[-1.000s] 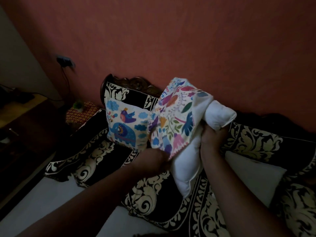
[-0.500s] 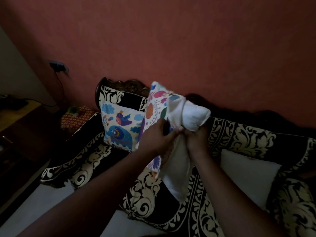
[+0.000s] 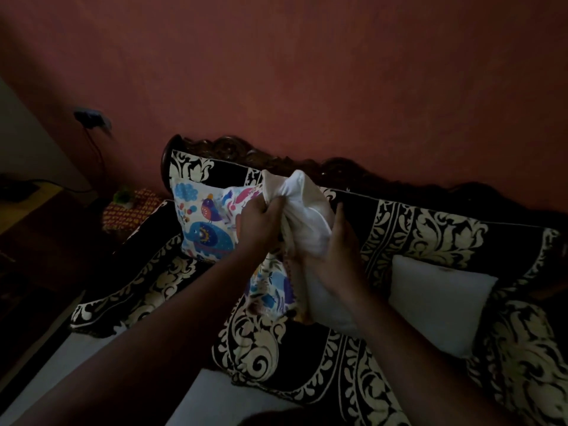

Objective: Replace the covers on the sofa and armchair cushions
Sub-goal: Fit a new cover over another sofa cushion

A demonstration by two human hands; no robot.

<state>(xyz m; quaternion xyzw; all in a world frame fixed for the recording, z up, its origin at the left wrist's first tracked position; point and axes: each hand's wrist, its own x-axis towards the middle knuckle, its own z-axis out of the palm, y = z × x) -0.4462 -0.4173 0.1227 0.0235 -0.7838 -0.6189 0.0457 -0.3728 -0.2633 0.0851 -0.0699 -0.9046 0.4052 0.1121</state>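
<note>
I hold a white cushion insert [image 3: 304, 210] upright over the sofa seat, partly inside a colourful flower-print cover [image 3: 270, 290]. My left hand [image 3: 261, 224] grips the cover's edge bunched against the insert's top corner. My right hand [image 3: 335, 241] wraps around the insert's right side. The cover hangs below my hands and hides the insert's lower part. A covered cushion with a blue elephant and bird print [image 3: 203, 222] leans against the sofa back on the left. A bare white cushion [image 3: 439, 299] lies on the seat at the right.
The sofa [image 3: 430, 235] has a black and cream scroll-pattern throw and a carved dark wood back against a red wall. A wooden side table [image 3: 27, 207] stands at the left, with a wall socket and cable [image 3: 92, 121] above. A red patterned object [image 3: 132, 207] sits by the sofa arm.
My left hand rose from the cover's lower edge to the top corner, next to my right hand. The cover slid down and left, baring more of the insert's top.
</note>
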